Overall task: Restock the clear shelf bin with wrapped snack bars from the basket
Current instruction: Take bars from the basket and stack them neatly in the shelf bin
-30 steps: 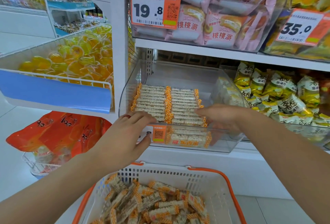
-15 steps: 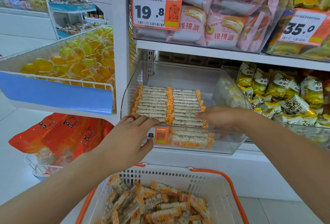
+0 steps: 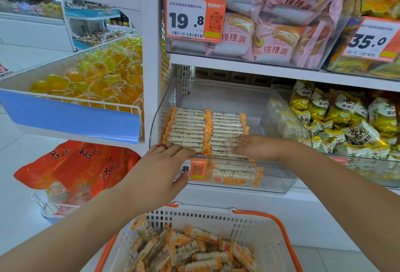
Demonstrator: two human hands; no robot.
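A clear shelf bin on the lower shelf holds two neat rows of wrapped snack bars with orange-checked ends. My left hand reaches over the bin's front edge, its straight fingers resting on the nearest bars of the left row. My right hand lies flat on the front bars of the right row. Below me, a white basket with an orange rim holds a loose heap of several more bars.
The bin's right and rear parts hold no bars. Yellow snack bags fill the neighbouring bin at right. Pink cake packs and price tags sit on the shelf above. Left are a rack of yellow jelly cups and orange bags.
Both hands stay on the front bars, shifting only slightly; my right hand has slid a little to the left along its row. The view moved closer.
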